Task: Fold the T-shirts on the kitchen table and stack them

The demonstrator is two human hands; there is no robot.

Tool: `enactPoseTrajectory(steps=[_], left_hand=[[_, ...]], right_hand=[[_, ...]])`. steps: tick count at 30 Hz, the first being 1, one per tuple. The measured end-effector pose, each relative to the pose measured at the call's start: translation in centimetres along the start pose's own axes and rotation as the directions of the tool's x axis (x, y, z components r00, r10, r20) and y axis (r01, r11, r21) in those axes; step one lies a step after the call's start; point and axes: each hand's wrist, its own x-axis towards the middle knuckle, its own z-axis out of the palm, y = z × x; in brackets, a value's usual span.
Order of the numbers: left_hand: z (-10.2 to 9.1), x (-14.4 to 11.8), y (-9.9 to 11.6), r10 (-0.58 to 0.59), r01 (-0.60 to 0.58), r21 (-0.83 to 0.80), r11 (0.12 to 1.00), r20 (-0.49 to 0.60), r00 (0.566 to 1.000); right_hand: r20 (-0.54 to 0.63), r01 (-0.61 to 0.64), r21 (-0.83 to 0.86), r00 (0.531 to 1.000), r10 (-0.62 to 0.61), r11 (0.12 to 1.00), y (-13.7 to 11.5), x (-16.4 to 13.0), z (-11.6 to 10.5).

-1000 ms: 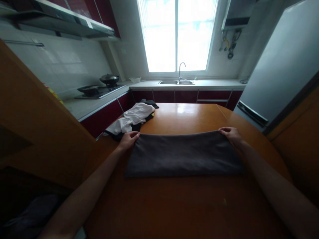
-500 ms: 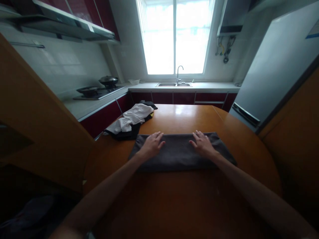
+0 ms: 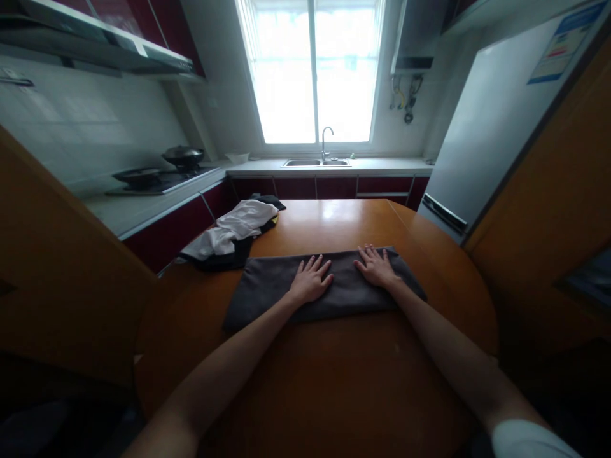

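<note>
— Where are the hands?

— Both lie flat, palms down, on the folded dark grey cloth [image 3: 267, 289]. The left hand [image 3: 311, 282] rests near the middle of the strip, fingers spread and pointing away from the person. The right hand [image 3: 376, 267] rests just beside it, toward the cloth's right end, fingers also spread. Neither one grips anything; they are fully open and press on the fabric. The two are near each other but apart.

— And the cloth itself?

— It is a long, narrow band lying crosswise on the round orange-brown wooden tabletop [image 3: 334, 381], in the far half of it. Its left end reaches further out than its right end from where the hands rest. It looks smooth and flat, in more than one layer, though how many folds I cannot tell.

— What else is on the tabletop?

— A loose heap of white and black clothes [image 3: 233, 232] at the far left edge, just beyond the cloth's left corner; whether the two touch I cannot tell.

— And around it?

— Behind the tabletop runs a pale counter over dark red cabinet fronts, with a steel sink and curved tap [image 3: 324, 146] under a bright window [image 3: 312, 70]. To the left a black wok [image 3: 182, 156] sits on a hob. To the right stands a tall silver-grey refrigerator [image 3: 482, 133].
</note>
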Motion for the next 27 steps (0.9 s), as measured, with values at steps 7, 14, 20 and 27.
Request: enactPoseTrajectory(steps=[7, 14, 20, 27], left_hand=[[0.1, 0.2, 0.1, -0.005, 0.005, -0.001, 1.000, 0.020, 1.000], [0.1, 0.1, 0.2, 0.008, -0.008, -0.005, 1.000, -0.012, 1.000], [0.1, -0.2, 0.4, 0.091, -0.090, 0.026, 0.996, -0.043, 0.995], [0.2, 0.1, -0.2, 0.050, -0.049, 0.001, 0.999, -0.010, 0.999]], right_hand=[[-0.118, -0.175, 0.047, 0.977, 0.180, 0.983, 6.1, 0.7, -0.8], [-0.347, -0.141, 0.079, 0.924, 0.160, 0.987, 0.8, -1.0, -1.7], [-0.107, 0.181, 0.065, 0.979, -0.174, 0.981, -6.5, -1.9, 0.8], [-0.030, 0.167, 0.043, 0.986, -0.166, 0.985, -6.3, -1.4, 1.6]])
